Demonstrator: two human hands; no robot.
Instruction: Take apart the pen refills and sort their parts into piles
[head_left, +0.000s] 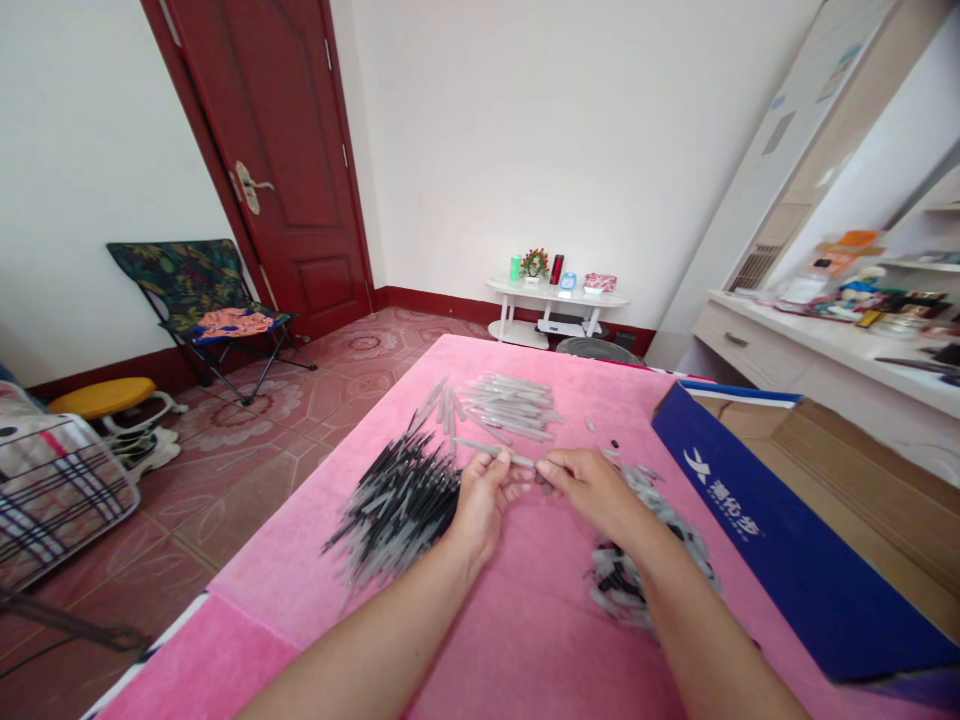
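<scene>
Over the pink-covered table, my left hand [481,497] is closed around a slim, pale translucent pen [480,447], held almost level. The thumb and fingers of my right hand [589,485] pinch the pen's right end; any small part there is hidden by the fingertips. Left of my left hand lies a heap of black-and-grey pen parts [401,505], thin and pointed. Pale translucent pens [514,402] lie in a looser pile beyond my hands. Under and beside my right forearm are scattered small grey and black pieces that look like pen caps [694,545].
A blue cardboard box [780,520], open at the top, stands along the table's right side. Farther right is a white dresser [787,345] crowded with items. A folding chair [202,290] and a yellow stool [105,397] are on the floor to the left.
</scene>
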